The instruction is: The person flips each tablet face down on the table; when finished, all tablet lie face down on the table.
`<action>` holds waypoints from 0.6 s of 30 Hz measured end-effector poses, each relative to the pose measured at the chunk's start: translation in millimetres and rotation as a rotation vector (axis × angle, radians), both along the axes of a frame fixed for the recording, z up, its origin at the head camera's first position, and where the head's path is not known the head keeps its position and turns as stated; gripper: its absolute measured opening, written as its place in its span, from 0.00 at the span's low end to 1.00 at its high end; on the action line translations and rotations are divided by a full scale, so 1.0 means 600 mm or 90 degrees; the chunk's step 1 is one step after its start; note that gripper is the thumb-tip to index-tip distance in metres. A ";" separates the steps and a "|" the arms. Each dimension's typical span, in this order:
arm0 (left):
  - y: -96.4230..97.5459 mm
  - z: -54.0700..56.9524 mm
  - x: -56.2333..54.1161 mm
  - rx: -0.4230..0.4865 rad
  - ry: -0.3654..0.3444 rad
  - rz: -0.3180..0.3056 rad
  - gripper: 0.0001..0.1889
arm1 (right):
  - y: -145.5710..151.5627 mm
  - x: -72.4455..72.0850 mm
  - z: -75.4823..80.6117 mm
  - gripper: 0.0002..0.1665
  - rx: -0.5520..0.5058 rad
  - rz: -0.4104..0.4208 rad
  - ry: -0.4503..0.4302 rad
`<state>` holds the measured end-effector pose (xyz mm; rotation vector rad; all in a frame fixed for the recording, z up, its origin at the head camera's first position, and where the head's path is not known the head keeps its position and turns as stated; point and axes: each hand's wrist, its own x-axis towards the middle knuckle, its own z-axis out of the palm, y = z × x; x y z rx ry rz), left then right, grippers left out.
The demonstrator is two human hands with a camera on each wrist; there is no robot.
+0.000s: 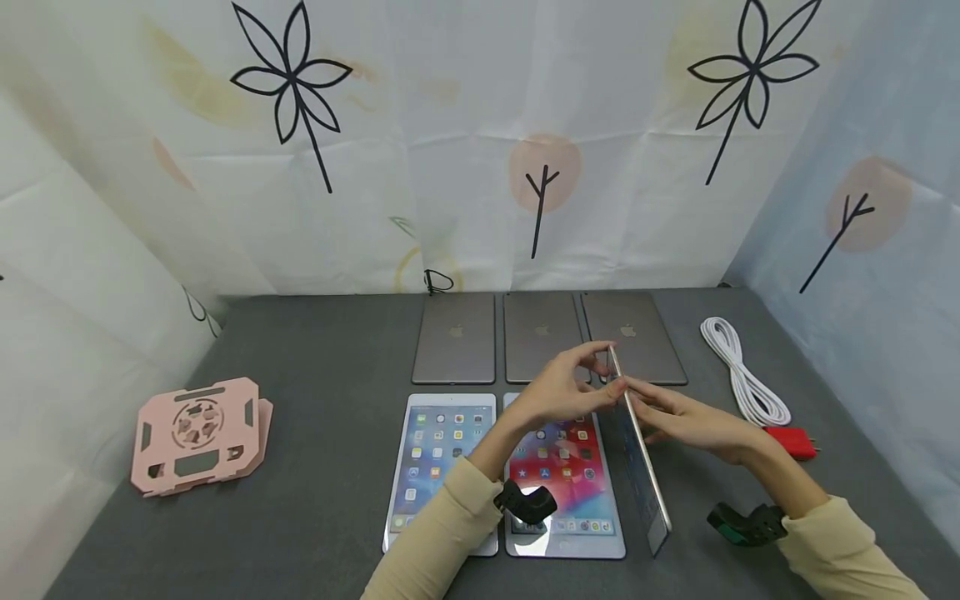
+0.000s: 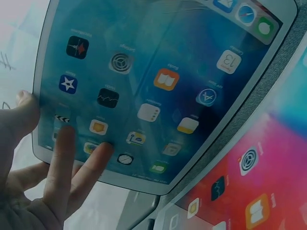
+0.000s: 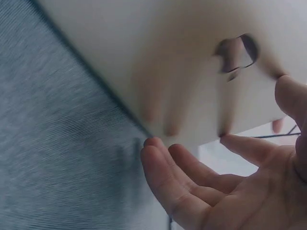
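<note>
A white-framed tablet (image 1: 647,471) stands tilted on its long edge between my two hands, its lit screen (image 2: 139,100) turned left. My left hand (image 1: 561,390) grips it at the far end, thumb on one edge (image 2: 29,112) and two fingers in front of the icons. On the other side my right hand (image 1: 693,423) touches the pale, shiny back (image 3: 120,33) with thumb and index fingertips, the other fingers extended near its lower corner. Just left of it lie two white tablets with lit screens, one showing red and pink (image 1: 562,483), the other blue (image 1: 442,458).
Three grey tablets (image 1: 453,342) lie back-up in a row along the rear. Pink perforated cases (image 1: 198,433) are stacked at the left. On the right are a coiled white cable (image 1: 742,375) and a red plug adapter (image 1: 791,442). Printed cloth walls surround the grey table (image 1: 322,467).
</note>
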<state>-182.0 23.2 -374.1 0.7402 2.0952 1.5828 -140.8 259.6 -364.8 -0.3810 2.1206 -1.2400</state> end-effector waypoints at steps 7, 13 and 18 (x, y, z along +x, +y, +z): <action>-0.010 0.002 -0.005 0.009 -0.046 -0.049 0.34 | -0.001 -0.008 -0.020 0.45 -0.007 0.003 -0.022; -0.016 0.005 -0.006 0.011 -0.092 -0.047 0.33 | -0.002 -0.011 -0.025 0.45 0.005 -0.004 -0.008; -0.017 0.003 -0.008 0.029 -0.116 -0.003 0.27 | -0.004 -0.010 -0.028 0.46 0.020 -0.008 0.005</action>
